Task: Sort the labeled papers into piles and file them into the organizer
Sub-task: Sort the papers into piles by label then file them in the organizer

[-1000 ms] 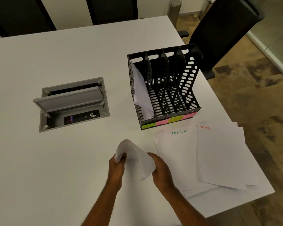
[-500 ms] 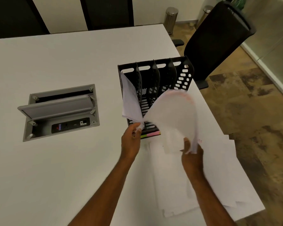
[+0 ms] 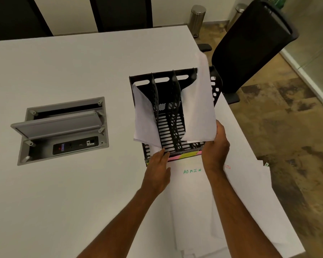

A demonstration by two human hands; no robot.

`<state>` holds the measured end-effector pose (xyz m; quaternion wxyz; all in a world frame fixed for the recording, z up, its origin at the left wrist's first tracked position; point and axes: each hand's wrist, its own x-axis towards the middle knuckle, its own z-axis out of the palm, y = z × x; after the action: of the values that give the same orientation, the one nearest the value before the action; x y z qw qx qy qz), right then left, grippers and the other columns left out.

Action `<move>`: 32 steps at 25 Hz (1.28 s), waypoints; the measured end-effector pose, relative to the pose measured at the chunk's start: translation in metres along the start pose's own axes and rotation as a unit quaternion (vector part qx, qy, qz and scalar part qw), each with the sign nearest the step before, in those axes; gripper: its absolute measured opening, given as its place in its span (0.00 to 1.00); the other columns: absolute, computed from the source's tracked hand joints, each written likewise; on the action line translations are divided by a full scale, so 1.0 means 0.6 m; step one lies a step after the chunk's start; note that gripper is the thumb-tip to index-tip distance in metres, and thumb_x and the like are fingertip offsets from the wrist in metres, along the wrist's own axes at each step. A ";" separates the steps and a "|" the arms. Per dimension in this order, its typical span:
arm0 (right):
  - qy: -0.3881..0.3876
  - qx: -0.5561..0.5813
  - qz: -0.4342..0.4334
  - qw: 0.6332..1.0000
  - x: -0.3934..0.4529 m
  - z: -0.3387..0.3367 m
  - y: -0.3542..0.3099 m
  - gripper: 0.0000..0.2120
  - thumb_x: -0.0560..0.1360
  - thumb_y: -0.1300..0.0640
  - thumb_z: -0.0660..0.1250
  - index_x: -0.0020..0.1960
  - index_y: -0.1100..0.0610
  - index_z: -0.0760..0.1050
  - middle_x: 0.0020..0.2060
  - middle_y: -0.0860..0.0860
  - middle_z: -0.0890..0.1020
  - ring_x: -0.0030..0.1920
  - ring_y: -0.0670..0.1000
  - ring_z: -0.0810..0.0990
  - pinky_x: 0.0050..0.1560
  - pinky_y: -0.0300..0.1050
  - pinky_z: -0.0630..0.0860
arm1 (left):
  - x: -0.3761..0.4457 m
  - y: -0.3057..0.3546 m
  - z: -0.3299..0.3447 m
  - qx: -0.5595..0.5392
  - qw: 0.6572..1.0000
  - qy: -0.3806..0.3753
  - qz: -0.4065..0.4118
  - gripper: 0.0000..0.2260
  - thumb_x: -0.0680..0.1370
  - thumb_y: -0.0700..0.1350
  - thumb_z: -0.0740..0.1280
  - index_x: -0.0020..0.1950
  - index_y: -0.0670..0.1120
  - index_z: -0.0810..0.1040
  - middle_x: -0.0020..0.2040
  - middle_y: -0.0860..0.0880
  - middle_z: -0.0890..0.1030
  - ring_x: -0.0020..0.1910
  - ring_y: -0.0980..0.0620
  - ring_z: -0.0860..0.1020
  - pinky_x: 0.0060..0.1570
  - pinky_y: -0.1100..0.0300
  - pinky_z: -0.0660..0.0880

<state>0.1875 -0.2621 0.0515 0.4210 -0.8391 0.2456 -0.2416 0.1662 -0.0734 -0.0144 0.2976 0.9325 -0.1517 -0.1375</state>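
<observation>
A black slotted organizer stands on the white table, with a coloured label strip along its front. White papers lean in its leftmost slot. My left hand is at the organizer's front left corner, fingers closed on the lower corner of those papers. My right hand grips a sheaf of white papers by its lower edge; the sheaf stands upright in a slot on the right side. In front of the organizer lie a pile marked ADMIN and a pile with red lettering, partly under my right arm.
A grey cable box with its lid raised is sunk into the table at the left. A black office chair stands just beyond the table's right edge, behind the organizer. Two metal bins stand by the far wall.
My right hand has carried the curled sheaf from in front of the organizer up and into a right-hand slot. My left hand stays at the organizer's front left corner.
</observation>
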 end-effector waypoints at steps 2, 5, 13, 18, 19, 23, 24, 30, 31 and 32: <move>-0.002 -0.040 -0.008 0.999 0.007 0.024 0.011 0.27 0.76 0.48 0.68 0.72 0.53 0.67 0.63 0.53 0.79 0.61 0.54 0.80 0.55 0.48 0.80 | 0.002 -0.004 0.002 0.001 1.000 0.002 0.003 0.26 0.81 0.43 0.65 0.79 0.45 0.63 0.79 0.46 0.63 0.78 0.47 0.59 0.77 0.56 0.55; -0.043 -0.088 0.002 0.995 0.017 0.059 0.032 0.24 0.77 0.57 0.71 0.71 0.51 0.68 0.61 0.53 0.79 0.62 0.54 0.78 0.52 0.48 0.80 | 0.003 -0.008 0.005 0.002 1.000 -0.003 0.002 0.26 0.81 0.44 0.64 0.79 0.46 0.62 0.80 0.47 0.62 0.79 0.48 0.58 0.77 0.58 0.53; -0.186 -0.222 0.031 0.956 0.011 0.101 0.078 0.17 0.83 0.52 0.57 0.68 0.57 0.72 0.62 0.57 0.78 0.63 0.58 0.72 0.57 0.55 0.77 | 0.006 -0.009 0.008 0.002 1.000 -0.012 -0.020 0.26 0.82 0.46 0.63 0.79 0.49 0.61 0.81 0.49 0.60 0.80 0.48 0.56 0.78 0.53 0.55; -0.170 -0.136 0.035 0.975 0.004 0.072 0.083 0.18 0.82 0.55 0.60 0.71 0.55 0.69 0.65 0.56 0.75 0.65 0.55 0.71 0.59 0.51 0.76 | 0.001 -0.010 0.010 0.030 1.000 -0.007 -0.001 0.26 0.82 0.45 0.64 0.79 0.47 0.62 0.81 0.47 0.60 0.80 0.47 0.55 0.78 0.50 0.57; -0.154 -0.115 0.032 0.981 -0.007 0.059 0.087 0.18 0.82 0.55 0.61 0.71 0.54 0.69 0.65 0.55 0.75 0.65 0.54 0.72 0.57 0.47 0.76 | -0.007 -0.008 0.013 0.047 0.999 0.013 0.013 0.26 0.81 0.44 0.65 0.78 0.46 0.64 0.80 0.46 0.61 0.80 0.45 0.57 0.78 0.49 0.58; -0.118 -0.066 0.063 0.989 -0.121 -0.011 0.144 0.15 0.82 0.59 0.61 0.68 0.52 0.72 0.63 0.53 0.76 0.60 0.51 0.76 0.53 0.41 0.77 | -0.080 -0.008 0.069 0.000 0.998 0.053 -0.034 0.24 0.78 0.44 0.69 0.74 0.45 0.70 0.73 0.42 0.71 0.72 0.42 0.69 0.70 0.48 0.68; -0.123 -0.061 0.078 0.987 -0.163 -0.028 0.165 0.15 0.81 0.60 0.62 0.67 0.53 0.73 0.62 0.53 0.77 0.59 0.52 0.77 0.54 0.43 0.79 | -0.102 -0.010 0.090 -0.072 0.992 0.021 -0.097 0.24 0.79 0.45 0.68 0.74 0.44 0.69 0.72 0.42 0.71 0.71 0.43 0.69 0.70 0.49 0.68; -0.238 -0.135 0.115 0.955 -0.360 -0.077 0.241 0.20 0.80 0.61 0.64 0.71 0.56 0.70 0.68 0.52 0.75 0.70 0.53 0.72 0.71 0.51 0.69 | -0.157 0.011 0.172 -0.404 0.802 -0.057 -0.436 0.19 0.78 0.41 0.68 0.69 0.43 0.72 0.57 0.47 0.81 0.53 0.46 0.80 0.50 0.55 0.77; -0.256 -0.145 0.120 0.948 -0.373 -0.082 0.246 0.21 0.80 0.60 0.64 0.73 0.56 0.68 0.70 0.52 0.73 0.71 0.52 0.70 0.72 0.52 0.67 | -0.159 0.017 0.178 -0.450 0.772 -0.066 -0.445 0.16 0.78 0.40 0.68 0.66 0.43 0.74 0.54 0.47 0.82 0.51 0.46 0.81 0.48 0.55 0.77; -0.268 -0.153 0.119 0.944 -0.379 -0.087 0.250 0.22 0.80 0.59 0.64 0.73 0.55 0.67 0.71 0.51 0.72 0.72 0.51 0.68 0.73 0.51 0.66 | -0.159 0.022 0.182 -0.480 0.751 -0.081 -0.447 0.14 0.79 0.41 0.68 0.64 0.43 0.76 0.53 0.47 0.83 0.50 0.46 0.82 0.46 0.55 0.79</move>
<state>-0.0493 -0.2316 -0.0899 0.3632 -0.8919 0.2555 0.0850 0.0383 -0.1047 -0.0763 0.5974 0.6136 0.3446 -0.3845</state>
